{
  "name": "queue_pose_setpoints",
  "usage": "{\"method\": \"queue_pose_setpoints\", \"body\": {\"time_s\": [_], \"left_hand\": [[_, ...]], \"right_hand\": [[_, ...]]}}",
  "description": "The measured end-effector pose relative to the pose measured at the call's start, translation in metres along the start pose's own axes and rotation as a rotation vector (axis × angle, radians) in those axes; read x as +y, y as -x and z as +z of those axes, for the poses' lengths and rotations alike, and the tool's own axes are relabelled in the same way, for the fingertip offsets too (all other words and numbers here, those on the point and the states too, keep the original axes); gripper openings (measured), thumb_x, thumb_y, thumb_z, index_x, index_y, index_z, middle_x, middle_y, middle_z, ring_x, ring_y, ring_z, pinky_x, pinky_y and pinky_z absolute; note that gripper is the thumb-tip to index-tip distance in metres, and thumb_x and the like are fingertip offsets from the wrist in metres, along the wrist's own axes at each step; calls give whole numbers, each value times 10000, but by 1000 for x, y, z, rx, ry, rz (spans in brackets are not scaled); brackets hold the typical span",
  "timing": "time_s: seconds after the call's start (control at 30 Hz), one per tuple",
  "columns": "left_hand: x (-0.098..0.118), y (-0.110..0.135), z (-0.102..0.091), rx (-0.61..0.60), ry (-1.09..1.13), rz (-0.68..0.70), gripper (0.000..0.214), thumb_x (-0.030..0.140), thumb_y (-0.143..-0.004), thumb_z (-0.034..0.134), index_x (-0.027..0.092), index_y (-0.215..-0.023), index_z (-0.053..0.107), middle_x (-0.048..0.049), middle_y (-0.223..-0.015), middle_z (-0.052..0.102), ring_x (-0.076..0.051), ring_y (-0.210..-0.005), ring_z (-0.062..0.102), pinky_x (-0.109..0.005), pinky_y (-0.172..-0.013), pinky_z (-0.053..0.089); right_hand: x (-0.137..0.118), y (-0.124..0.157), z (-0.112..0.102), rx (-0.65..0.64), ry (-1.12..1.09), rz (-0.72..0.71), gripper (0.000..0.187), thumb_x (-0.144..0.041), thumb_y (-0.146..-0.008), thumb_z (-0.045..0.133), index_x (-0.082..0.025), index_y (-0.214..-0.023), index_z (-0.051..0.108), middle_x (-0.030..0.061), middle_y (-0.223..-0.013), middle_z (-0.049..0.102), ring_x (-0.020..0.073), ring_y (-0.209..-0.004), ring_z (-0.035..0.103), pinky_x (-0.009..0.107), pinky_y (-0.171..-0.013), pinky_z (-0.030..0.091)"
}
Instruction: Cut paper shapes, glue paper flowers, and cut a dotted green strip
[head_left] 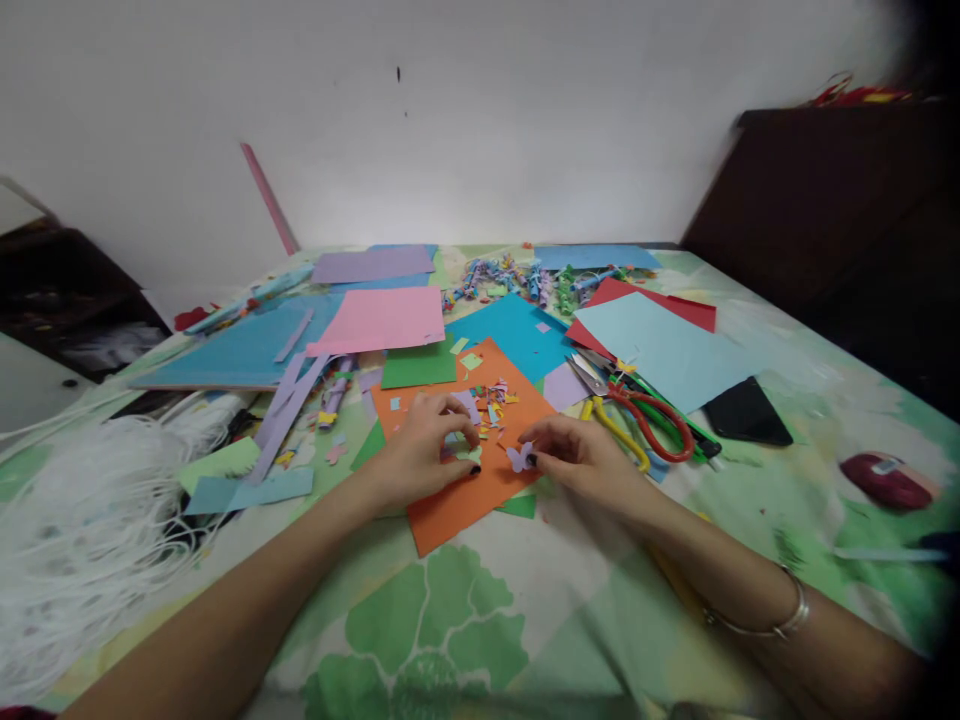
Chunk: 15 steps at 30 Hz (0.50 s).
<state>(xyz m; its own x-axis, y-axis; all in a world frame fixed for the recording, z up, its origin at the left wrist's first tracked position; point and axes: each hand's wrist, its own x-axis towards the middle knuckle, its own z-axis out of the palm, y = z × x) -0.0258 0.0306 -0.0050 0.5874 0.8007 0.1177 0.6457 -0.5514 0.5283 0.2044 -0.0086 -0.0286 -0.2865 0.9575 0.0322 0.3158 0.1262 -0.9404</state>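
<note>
The small lavender cut-out is pinched only at its edge by the fingertips of the right hand. It looks thin enough to crease or tear if the pinch tightens or twists. If the pinch slackens, it could drop among the loose paper scraps and be hard to pick out again. It sits just above the near right edge of the orange sheet.

The right hand is otherwise closed, with thumb and forefinger together on the cut-out. The left hand rests on the orange sheet with its fingers curled down over a pale scrap. I cannot tell whether it grips the scrap or only presses on it, and a shift of that hand could slide the sheet and scatter the scraps.

Just beside the right hand lie open red-handled scissors, and a careless sweep could catch their blades. More coloured sheets cover the bench beyond, and a tangle of white cord lies at the far left.
</note>
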Motion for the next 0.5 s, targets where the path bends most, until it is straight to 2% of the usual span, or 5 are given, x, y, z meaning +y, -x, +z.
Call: {"method": "queue_pose_setpoints", "body": {"time_s": [0.13,0.27,0.37,0.5], "left_hand": [[4,0,2,-92,-55,-35,81,128,-734,671,192,-769,636,-54,-1068,552,-241,-1060,445,-404,-942,355],[1,-2,1,-85,-63,-50,117,143,-731,694,189,-809,620,-58,-1069,550,-248,-1042,434,-387,-902,362],[-4,-2,0,-72,-74,-63,189,203,-718,725,197,-877,624,-66,-1090,536,-265,-1023,417,-401,-878,357],[-10,-3,0,-78,-65,-55,160,255,-716,731,190,-813,621,-59,-1028,538,-252,-989,431,-374,-852,359]], "right_hand": [[-6,1,-4,-104,-52,6,197,-174,-739,538,-134,-910,629,52,-837,674,141,-723,618,276,-677,480],[-18,5,-12,-248,10,-18,190,-150,-758,546,-130,-914,653,25,-765,651,112,-652,570,227,-594,435],[-31,11,-18,-327,140,-23,197,-107,-745,558,-141,-906,666,-2,-696,629,94,-591,522,202,-539,389],[-45,24,-21,-422,396,5,242,-58,-722,548,-150,-895,690,4,-678,640,102,-580,525,204,-533,366]]}}
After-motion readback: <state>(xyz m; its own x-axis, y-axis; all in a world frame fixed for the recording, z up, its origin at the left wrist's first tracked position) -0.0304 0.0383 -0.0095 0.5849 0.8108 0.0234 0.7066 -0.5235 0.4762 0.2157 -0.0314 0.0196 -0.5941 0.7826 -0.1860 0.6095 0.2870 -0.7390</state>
